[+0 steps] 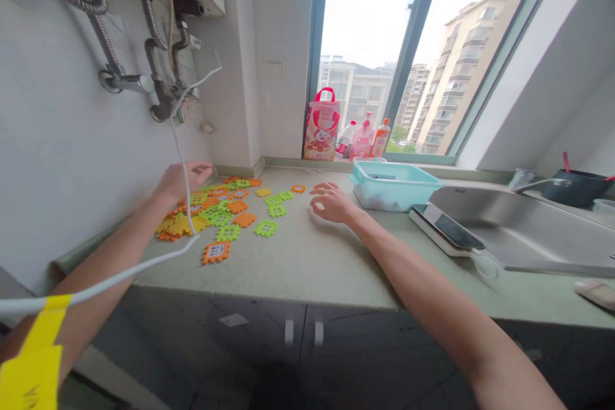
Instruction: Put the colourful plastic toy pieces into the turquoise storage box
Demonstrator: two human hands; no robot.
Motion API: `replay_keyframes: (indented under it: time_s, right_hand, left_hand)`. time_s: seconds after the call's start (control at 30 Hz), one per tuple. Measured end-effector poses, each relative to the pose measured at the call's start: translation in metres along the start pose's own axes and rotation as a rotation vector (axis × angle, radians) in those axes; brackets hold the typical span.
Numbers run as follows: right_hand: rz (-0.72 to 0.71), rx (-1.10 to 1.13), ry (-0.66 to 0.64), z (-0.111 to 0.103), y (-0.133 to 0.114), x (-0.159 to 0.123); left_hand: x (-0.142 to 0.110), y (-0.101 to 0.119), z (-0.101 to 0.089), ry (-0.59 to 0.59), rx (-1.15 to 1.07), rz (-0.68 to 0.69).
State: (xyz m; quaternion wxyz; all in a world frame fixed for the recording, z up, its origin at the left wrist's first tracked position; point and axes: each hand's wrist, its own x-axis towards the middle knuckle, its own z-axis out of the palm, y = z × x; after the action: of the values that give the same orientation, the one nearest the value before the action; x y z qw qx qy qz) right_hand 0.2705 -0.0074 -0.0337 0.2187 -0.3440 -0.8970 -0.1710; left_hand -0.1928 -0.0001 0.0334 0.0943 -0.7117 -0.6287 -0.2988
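right hand [331,202] loosely open, empty, left hand [185,180] half curled beside tiles [216,252], hold unclear, their print illegible

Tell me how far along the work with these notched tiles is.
Looks done: a few tiles already lie apart from the pile, such as a lone green tile and a small orange tile. In hand: the right hand appears empty; I can't tell whether the left hand holds anything. Left, probably: most of the work, since most tiles lie overlapping in the pile.
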Motion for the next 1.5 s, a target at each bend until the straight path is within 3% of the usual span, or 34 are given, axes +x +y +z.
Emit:
replay_keyframes:
  time_s: [0.07,0.1,0.27,0.4,0.57,0.7,0.87,0.93,1.07,1.1,1.17,1.33,1.4,1.5]
  right_hand:
    - [-0.025,0.049,-0.017,0.000,-0.002,0.002]
    - [-0.030,0.072,-0.016,-0.001,-0.004,0.003]
    - [-0.080,0.171,0.017,-0.009,-0.028,0.011]
    - [-0.171,0.266,0.009,-0.008,-0.061,0.016]
    - [-0.207,0.347,-0.034,-0.004,-0.081,0.019]
    - [-0.132,0.343,-0.058,-0.004,-0.072,0.014]
    - [-0.024,0.377,-0.093,-0.009,-0.058,0.006]
    - [0.007,0.377,-0.118,-0.010,-0.055,0.004]
    - [0.041,0.378,-0.184,-0.012,-0.052,0.004]
    - [0.048,0.381,-0.191,-0.013,-0.052,0.004]
    - [0.062,0.385,-0.192,-0.014,-0.051,0.003]
    - [0.064,0.373,-0.178,-0.011,-0.054,0.005]
    - [0.035,0.363,-0.164,-0.006,-0.057,0.007]
    - [-0.012,0.355,-0.155,0.001,-0.062,0.011]
  left_hand:
    - [-0.034,0.010,-0.003,0.137,0.006,0.123]
    - [-0.053,0.013,-0.003,0.139,0.015,0.218]
    - [-0.127,0.022,-0.014,-0.186,-0.116,0.686]
    - [-0.143,0.028,-0.019,-0.281,-0.252,0.736]
    - [-0.132,0.021,-0.003,-0.164,-0.284,0.633]
    - [-0.125,0.007,0.009,0.012,-0.164,0.458]
    - [-0.103,-0.014,0.005,0.052,0.107,0.293]
    - [-0.081,-0.021,0.000,-0.047,0.224,0.229]
    - [-0.030,-0.028,-0.006,-0.475,0.328,0.003]
    - [-0.020,-0.028,-0.006,-0.527,0.333,-0.034]
    - [-0.007,-0.029,-0.004,-0.517,0.327,-0.076]
    - [-0.008,-0.032,0.009,-0.364,0.315,-0.063]
    - [-0.013,-0.028,0.015,-0.298,0.265,0.018]
    - [-0.015,-0.018,0.019,-0.226,0.016,0.206]
